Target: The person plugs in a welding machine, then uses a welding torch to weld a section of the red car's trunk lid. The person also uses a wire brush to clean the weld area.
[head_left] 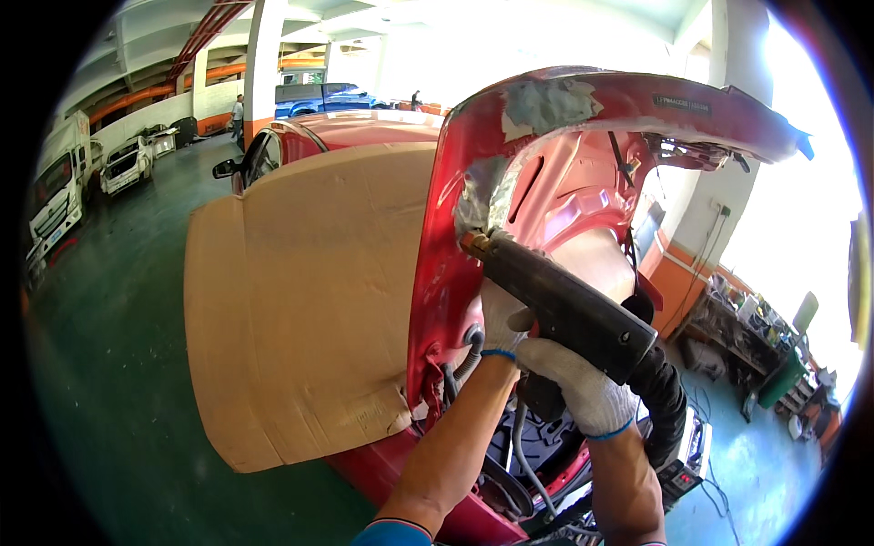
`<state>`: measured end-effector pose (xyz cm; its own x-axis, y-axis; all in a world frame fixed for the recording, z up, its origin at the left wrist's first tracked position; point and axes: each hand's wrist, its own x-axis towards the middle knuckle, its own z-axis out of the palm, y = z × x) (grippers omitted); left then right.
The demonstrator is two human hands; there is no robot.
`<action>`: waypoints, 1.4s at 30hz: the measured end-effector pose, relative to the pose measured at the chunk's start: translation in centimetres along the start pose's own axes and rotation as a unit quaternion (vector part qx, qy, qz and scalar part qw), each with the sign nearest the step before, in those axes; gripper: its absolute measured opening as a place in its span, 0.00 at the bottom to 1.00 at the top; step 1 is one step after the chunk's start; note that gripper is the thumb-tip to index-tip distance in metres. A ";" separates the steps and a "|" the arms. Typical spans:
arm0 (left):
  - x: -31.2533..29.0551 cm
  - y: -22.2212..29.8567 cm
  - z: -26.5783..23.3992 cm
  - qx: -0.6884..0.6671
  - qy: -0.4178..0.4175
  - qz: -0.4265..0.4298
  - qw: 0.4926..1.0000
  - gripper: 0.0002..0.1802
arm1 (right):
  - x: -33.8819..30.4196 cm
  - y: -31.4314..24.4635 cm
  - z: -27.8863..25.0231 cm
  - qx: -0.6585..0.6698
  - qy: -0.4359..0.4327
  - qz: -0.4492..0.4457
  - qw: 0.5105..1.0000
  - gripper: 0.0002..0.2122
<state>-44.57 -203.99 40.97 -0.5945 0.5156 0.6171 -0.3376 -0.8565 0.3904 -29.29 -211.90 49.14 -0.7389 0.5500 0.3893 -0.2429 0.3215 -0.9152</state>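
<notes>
A black welding gun (564,305) with a brass-coloured tip slants up to the left, its tip at a bare-metal patch (481,193) on the raised red car lid (439,264). My right hand (587,387), in a white knit glove, is closed round the gun's grip near its rear. Also gloved, my left hand (503,317) is at the underside of the barrel, its thumb against the gun and its other fingers mostly hidden behind it. A thick black cable (660,400) runs down from the gun's rear. Another patch of filler and bare metal (551,105) shows higher on the lid.
A large cardboard sheet (309,309) covers the car's side left of the lid. At the lower right stands a machine box (687,460) with cords on the green floor. A cluttered bench (746,328) is by the wall. Other vehicles and two people stand far back.
</notes>
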 end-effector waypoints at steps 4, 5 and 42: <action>-0.3 0.3 0.2 -0.231 -0.003 -0.068 0.971 0.07 | -0.3 -1.2 0.9 0.018 0.026 0.078 0.996 0.14; -0.4 0.0 -0.3 -0.270 -0.019 -0.099 0.958 0.09 | -0.2 -0.8 0.8 0.017 0.026 0.076 0.997 0.14; -11.7 2.6 1.0 0.366 0.187 0.003 0.912 0.23 | -36.6 10.1 -25.8 0.165 0.366 -0.023 0.916 0.24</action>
<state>-37.74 -212.20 35.49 -0.8480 0.3492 0.3987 0.1631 -0.5437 0.8233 11.51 -208.86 28.32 -0.1340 0.9497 0.2830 -0.5292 0.1729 -0.8307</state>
